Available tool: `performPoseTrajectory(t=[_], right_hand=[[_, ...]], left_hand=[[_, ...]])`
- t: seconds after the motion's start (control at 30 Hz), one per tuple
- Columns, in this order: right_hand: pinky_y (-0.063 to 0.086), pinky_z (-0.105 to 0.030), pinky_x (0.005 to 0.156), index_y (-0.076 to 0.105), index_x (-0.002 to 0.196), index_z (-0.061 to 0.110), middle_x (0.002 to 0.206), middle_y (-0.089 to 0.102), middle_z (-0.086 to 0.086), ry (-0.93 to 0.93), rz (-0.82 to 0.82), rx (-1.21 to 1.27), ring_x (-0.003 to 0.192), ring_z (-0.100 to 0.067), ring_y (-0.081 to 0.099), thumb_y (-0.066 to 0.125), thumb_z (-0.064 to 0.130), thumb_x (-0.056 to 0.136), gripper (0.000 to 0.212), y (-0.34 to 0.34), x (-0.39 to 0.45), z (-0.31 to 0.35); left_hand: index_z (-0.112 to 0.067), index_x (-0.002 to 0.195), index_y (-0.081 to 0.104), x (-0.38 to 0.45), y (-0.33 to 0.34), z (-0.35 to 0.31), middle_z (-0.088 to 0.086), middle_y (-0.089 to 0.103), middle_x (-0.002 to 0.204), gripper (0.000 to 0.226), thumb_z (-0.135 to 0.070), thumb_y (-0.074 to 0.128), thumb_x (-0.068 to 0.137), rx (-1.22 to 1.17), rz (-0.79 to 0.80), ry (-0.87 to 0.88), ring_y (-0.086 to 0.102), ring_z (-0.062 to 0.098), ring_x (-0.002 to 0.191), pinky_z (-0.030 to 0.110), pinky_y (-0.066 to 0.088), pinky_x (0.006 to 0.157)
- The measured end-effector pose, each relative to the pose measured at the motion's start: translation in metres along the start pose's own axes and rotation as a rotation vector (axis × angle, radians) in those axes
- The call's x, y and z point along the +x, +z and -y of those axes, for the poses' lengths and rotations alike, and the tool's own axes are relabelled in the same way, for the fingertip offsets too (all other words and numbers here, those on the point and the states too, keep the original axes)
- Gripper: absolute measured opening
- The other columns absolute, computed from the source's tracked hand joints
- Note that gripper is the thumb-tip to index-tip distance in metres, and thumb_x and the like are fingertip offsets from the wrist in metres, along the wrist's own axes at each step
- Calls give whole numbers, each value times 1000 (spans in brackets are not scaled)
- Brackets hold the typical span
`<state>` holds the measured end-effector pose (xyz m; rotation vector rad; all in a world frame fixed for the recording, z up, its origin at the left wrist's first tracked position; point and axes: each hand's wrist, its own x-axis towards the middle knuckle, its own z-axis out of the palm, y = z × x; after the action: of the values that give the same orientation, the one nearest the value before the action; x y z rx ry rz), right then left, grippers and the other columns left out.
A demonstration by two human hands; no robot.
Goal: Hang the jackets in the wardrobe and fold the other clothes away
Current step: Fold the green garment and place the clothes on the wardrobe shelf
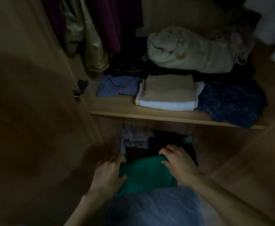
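Head view — wooden shelf bears folded clothes — dim wardrobe.

1. A single head-worn view; no second view shares the scene.
2. It looks forward and steeply down into an open wardrobe, from close in front.
3. The shelf crosses mid-frame, with hanging clothes at the top edge.
4. Both forearms enter from the bottom edge, very near the lens.
5. Wide-angle bending curves the wardrobe door at left.
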<state>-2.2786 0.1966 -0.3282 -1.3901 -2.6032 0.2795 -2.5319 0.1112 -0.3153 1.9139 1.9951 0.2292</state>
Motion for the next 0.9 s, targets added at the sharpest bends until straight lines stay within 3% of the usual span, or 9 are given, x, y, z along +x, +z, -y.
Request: performPoseTrajectory(t=[0.17, 0.3, 0.47, 0.57, 0.73, 0.9], right_hand=[[45, -37, 87, 63, 114, 20, 110, 62, -1, 109, 32, 16, 104, -23, 57, 67, 25, 89, 26, 63, 37, -22], [50, -38, 78, 67, 108, 21, 102, 64, -1, 145, 36, 31, 95, -25, 62, 75, 23, 82, 27, 128, 66, -53], [40, -30, 97, 55, 132, 23, 128, 55, 2, 126, 31, 62, 117, -20, 50, 55, 29, 98, 34, 246, 126, -111], [43, -32, 95, 57, 129, 20, 126, 57, -2, 114, -32, 94, 114, -22, 52, 58, 25, 97, 33, 321, 158, -145], [47, -38, 91, 64, 121, 15, 118, 59, -6, 68, -104, 111, 108, -27, 57, 65, 18, 92, 29, 418, 197, -185], [47, -37, 95, 62, 117, 19, 122, 52, -2, 30, -204, 107, 108, -25, 56, 66, 25, 91, 27, 502, 221, -212]], left_hand=[[-41, 114, 43, 66, 47, 36, -15, 55, 117, 34, -36, 65, 88, -63, 60, -3, 57, 10, 101, 29, 45, 80], [-41, 111, 44, 118, 99, 63, -18, 52, 116, 33, -35, 66, 87, -58, 60, -2, 57, 11, 104, 29, 45, 80], [-36, 99, 49, 213, 204, 123, -12, 59, 107, 38, -21, 77, 77, -103, -25, 75, 57, 13, 100, 29, 44, 82], [-35, 94, 52, 263, 268, 161, -13, 57, 98, 42, -18, 82, 71, -120, -139, 126, 55, 12, 92, 29, 43, 76], [-35, 95, 50, 326, 356, 212, -9, 59, 101, 43, -17, 82, 72, -136, -253, 210, 56, 17, 93, 37, 49, 81], [-22, 93, 60, 373, 422, 264, -2, 64, 94, 28, -14, 78, 73, -140, -362, 334, 60, 19, 85, 42, 54, 74]])
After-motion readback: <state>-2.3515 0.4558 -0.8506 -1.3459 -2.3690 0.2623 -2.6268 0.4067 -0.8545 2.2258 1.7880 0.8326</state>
